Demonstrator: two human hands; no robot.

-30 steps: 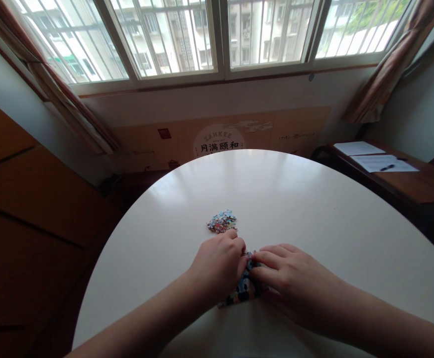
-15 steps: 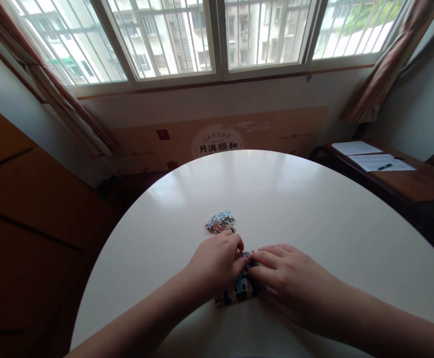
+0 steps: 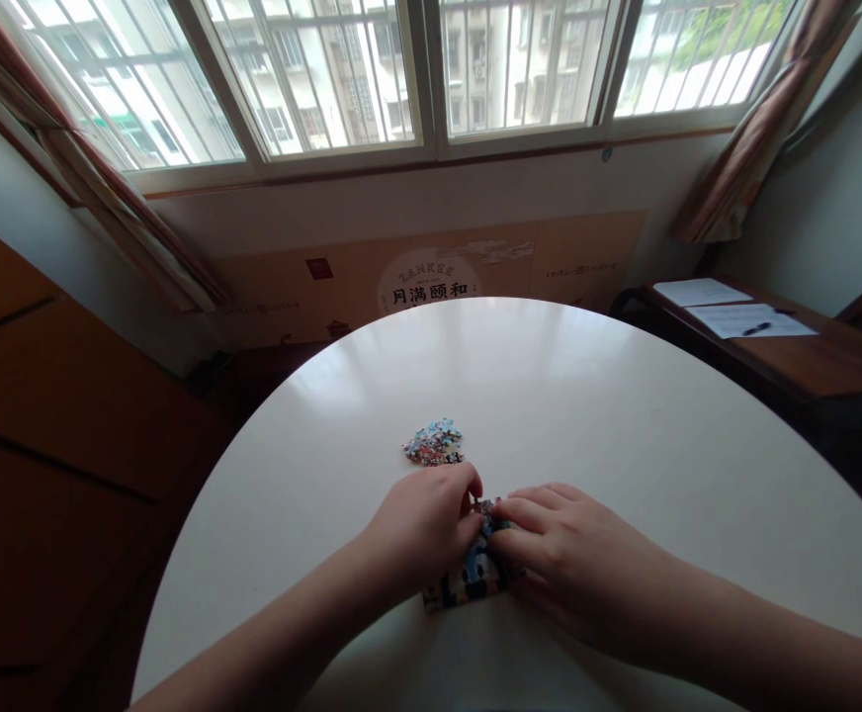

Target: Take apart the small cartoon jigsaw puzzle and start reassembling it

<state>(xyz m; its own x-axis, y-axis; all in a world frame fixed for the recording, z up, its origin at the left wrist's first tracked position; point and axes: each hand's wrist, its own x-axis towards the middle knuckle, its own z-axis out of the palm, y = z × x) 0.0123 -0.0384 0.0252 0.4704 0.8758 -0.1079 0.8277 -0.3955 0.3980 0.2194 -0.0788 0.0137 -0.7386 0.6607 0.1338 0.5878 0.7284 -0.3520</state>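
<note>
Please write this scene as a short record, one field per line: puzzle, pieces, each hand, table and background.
Puzzle: joined section, picture side up, partly covered
Loose pieces: one heap, just beyond the left hand
Left hand: fingers bent at the puzzle's far edge; unclear whether they hold a piece
Right hand: fingers resting on the puzzle's right side
Table: white, rounded edge
Background: barred window, curtains

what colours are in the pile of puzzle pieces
The pile mixes light blue, white and red, best seen in the head view.
</note>
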